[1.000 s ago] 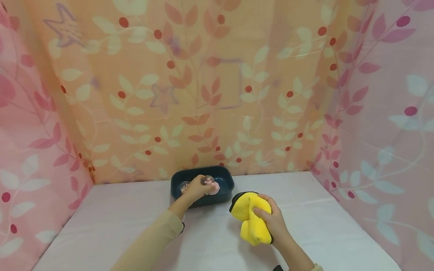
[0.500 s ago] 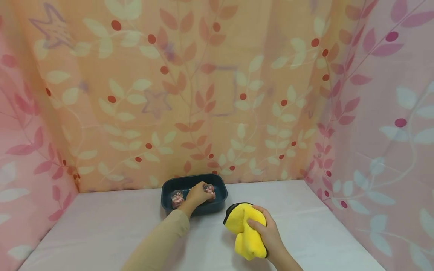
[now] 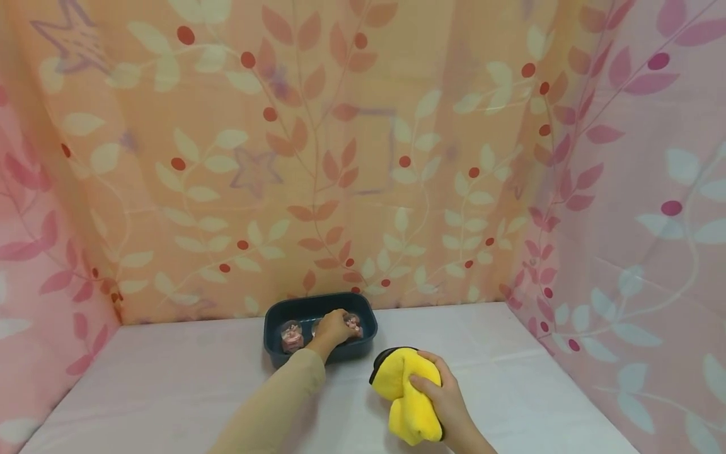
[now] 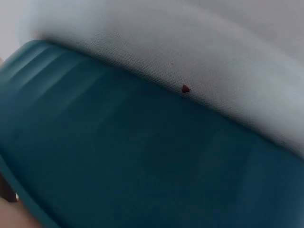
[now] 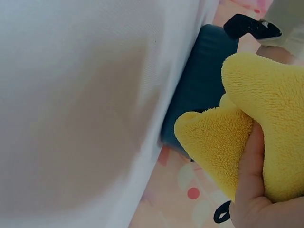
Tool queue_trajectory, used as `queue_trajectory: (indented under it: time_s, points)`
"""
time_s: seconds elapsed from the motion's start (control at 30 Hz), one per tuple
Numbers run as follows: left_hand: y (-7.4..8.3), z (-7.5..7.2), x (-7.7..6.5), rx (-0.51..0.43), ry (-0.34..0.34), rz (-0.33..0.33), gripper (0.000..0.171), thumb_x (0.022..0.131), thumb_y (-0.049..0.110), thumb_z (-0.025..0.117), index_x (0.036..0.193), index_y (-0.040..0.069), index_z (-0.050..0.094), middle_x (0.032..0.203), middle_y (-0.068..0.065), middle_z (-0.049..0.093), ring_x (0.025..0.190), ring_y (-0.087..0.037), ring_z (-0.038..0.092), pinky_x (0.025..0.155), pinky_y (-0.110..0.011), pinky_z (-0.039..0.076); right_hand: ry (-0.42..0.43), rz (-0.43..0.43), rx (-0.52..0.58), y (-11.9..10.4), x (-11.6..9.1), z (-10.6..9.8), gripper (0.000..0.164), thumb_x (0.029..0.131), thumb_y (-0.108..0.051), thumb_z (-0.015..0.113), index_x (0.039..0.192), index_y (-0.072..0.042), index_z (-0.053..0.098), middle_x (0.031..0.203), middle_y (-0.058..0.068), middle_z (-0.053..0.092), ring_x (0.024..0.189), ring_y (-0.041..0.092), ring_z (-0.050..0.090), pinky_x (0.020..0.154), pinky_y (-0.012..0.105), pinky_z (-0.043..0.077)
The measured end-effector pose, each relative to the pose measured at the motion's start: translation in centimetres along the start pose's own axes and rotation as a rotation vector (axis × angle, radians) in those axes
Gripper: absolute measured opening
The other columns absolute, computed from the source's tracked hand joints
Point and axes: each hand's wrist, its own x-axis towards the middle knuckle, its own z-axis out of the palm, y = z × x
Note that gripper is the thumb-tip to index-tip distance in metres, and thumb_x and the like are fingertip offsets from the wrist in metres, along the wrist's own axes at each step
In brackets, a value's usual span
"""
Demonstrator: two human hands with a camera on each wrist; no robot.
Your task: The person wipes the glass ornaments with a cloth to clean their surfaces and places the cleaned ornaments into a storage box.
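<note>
My left hand (image 3: 333, 328) reaches into a dark teal plastic tub (image 3: 278, 360), fingers curled at a small clear container with pink contents (image 3: 353, 324) at its right end. A similar clear container (image 3: 292, 336) sits in the tub's left end. Part of another clear thing shows just left of the hand, mostly hidden behind it. In the left wrist view the tub's outer wall (image 4: 142, 152) fills most of the picture and hides the fingers. My right hand (image 3: 445, 394) grips a folded yellow plush cloth (image 3: 405, 391) with black edging, in front of the tub's right side.
The tub stands on a white-covered table (image 3: 187, 384), near the back, close to an orange leaf-print curtain (image 3: 363, 157). Pink printed curtains (image 3: 641, 252) close off both sides.
My left hand has lowered the clear container into the tub and shifted it slightly right. My right hand keeps its grip on the yellow cloth. The head view has tilted and shifted slightly.
</note>
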Motion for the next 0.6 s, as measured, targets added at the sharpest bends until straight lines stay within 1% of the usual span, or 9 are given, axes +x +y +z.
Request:
queue_trajectory:
  time_s: [0.07, 0.23, 0.33, 0.47, 0.6]
  points:
    - [0.04, 0.30, 0.12, -0.006, 0.015, -0.001, 0.050, 0.080, 0.022, 0.081, 0.120, 0.000, 0.062, 0.114, -0.017, 0.064, 0.106, -0.033, 0.058, 0.096, -0.050, 0.044, 0.001, -0.004, -0.001, 0.09, 0.00, -0.09, 0.056, 0.089, -0.016, 0.065, 0.139, -0.005, 0.040, 0.123, 0.014, 0.049, 0.096, 0.023, 0.054, 0.079, 0.036, 0.048]
    - [0.22, 0.63, 0.02, -0.014, 0.059, 0.032, 0.048, 0.081, 0.019, 0.080, 0.120, -0.001, 0.060, 0.113, -0.020, 0.064, 0.105, -0.035, 0.060, 0.093, -0.051, 0.045, 0.018, -0.004, -0.013, 0.36, 0.22, -0.05, 0.055, 0.090, -0.015, 0.064, 0.139, -0.005, 0.042, 0.123, 0.013, 0.049, 0.096, 0.023, 0.054, 0.078, 0.036, 0.048]
    - [0.25, 0.81, -0.11, -0.018, 0.062, 0.032, 0.048, 0.084, 0.018, 0.077, 0.124, 0.000, 0.056, 0.114, -0.020, 0.064, 0.104, -0.035, 0.060, 0.091, -0.051, 0.046, 0.029, 0.006, -0.028, 0.49, 0.31, 0.08, 0.054, 0.091, -0.014, 0.063, 0.140, -0.006, 0.041, 0.124, 0.013, 0.049, 0.096, 0.023, 0.053, 0.078, 0.035, 0.048]
    - [0.38, 0.88, -0.14, -0.019, 0.051, 0.014, 0.053, 0.083, 0.018, 0.078, 0.125, -0.001, 0.053, 0.115, -0.021, 0.063, 0.104, -0.036, 0.060, 0.090, -0.051, 0.047, 0.034, 0.014, -0.036, 0.47, 0.36, 0.17, 0.055, 0.091, -0.014, 0.063, 0.141, -0.007, 0.041, 0.126, 0.013, 0.048, 0.097, 0.023, 0.052, 0.077, 0.035, 0.047]
    - [0.44, 0.59, -0.22, 0.026, 0.060, 0.014, 0.050, 0.082, 0.016, 0.078, 0.123, -0.002, 0.055, 0.117, -0.021, 0.063, 0.107, -0.037, 0.060, 0.090, -0.051, 0.047, 0.033, 0.015, -0.046, 0.31, 0.37, 0.13, 0.056, 0.091, -0.014, 0.063, 0.142, -0.007, 0.040, 0.127, 0.014, 0.047, 0.098, 0.024, 0.052, 0.077, 0.036, 0.047]
